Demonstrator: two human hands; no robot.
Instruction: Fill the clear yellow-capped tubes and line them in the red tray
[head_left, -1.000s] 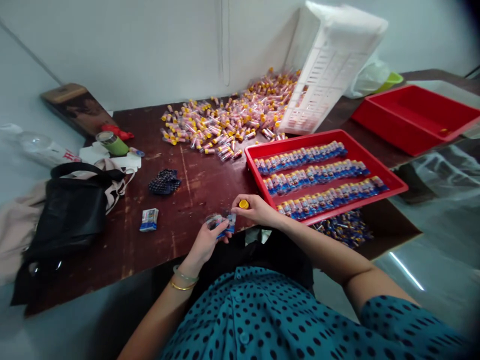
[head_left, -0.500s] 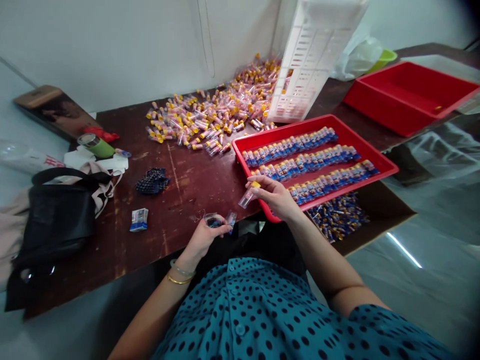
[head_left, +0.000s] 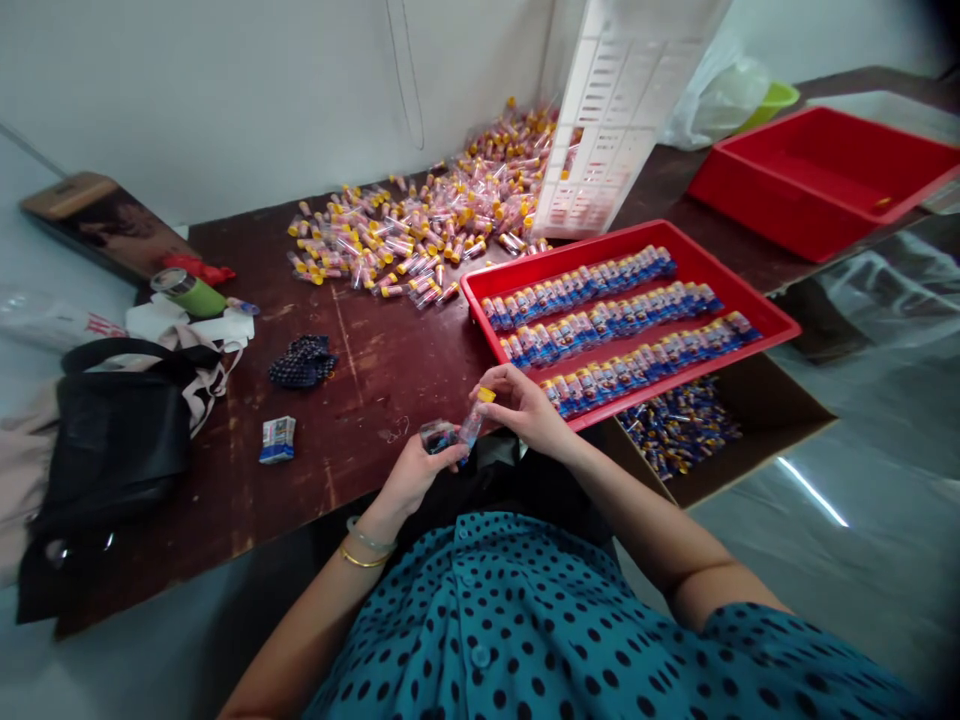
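Between thumb and fingers, my left hand (head_left: 412, 472) grips a small bunch of clear-and-blue plastic sleeves (head_left: 437, 437). My right hand (head_left: 531, 412) pinches a small clear tube with a yellow cap (head_left: 475, 418), cap end up. The tube's lower end meets the blue piece at my left fingertips; whether it is inside a sleeve I cannot tell. Just right of my hands lies a red tray (head_left: 776, 330), where yellow-capped tubes in blue-bottomed sleeves (head_left: 611, 318) stand in three rows. A stack of printed blue-and-white sleeves (head_left: 277, 440) rests on the table to the left.
Loose yellow-capped tubes (head_left: 405, 245) are heaped against the wall, beside an upright white plastic crate (head_left: 600, 130). Below the tray, a cardboard box (head_left: 784, 415) holds many blue-wrapped pieces. A second red bin (head_left: 795, 205), a dark cloth (head_left: 302, 362) and a black bag (head_left: 124, 450) surround the area.
My right hand has moved left and down from the tray's edge, bringing the yellow-capped tube to the sleeves in my left hand. The tube is now more upright.
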